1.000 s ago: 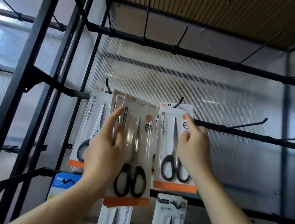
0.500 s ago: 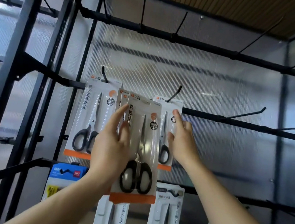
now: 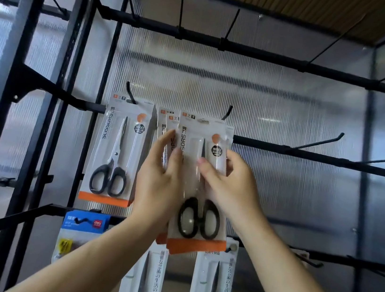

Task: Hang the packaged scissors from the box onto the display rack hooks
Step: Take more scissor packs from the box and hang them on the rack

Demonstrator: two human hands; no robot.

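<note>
Two hands on one flat blister pack of black-handled scissors [image 3: 203, 132], held up at a black wire hook [image 3: 227, 112].

Right hand [image 3: 230, 186] pinches the pack's right edge, thumb on the clear front. Left hand [image 3: 156, 183] grips a few more identical packs [image 3: 165, 117] fanned behind it, thumb across the front. The pack looks light, its card backing stiffish but bendable and its clear shell glossy, so likely slippery. It is best held by the card edges near the top, beside the hang slot [image 3: 202, 121], to steer that slot over the hook tip. Another such pack [image 3: 117, 155] hangs already on a second hook [image 3: 129, 92] to the left.
</note>
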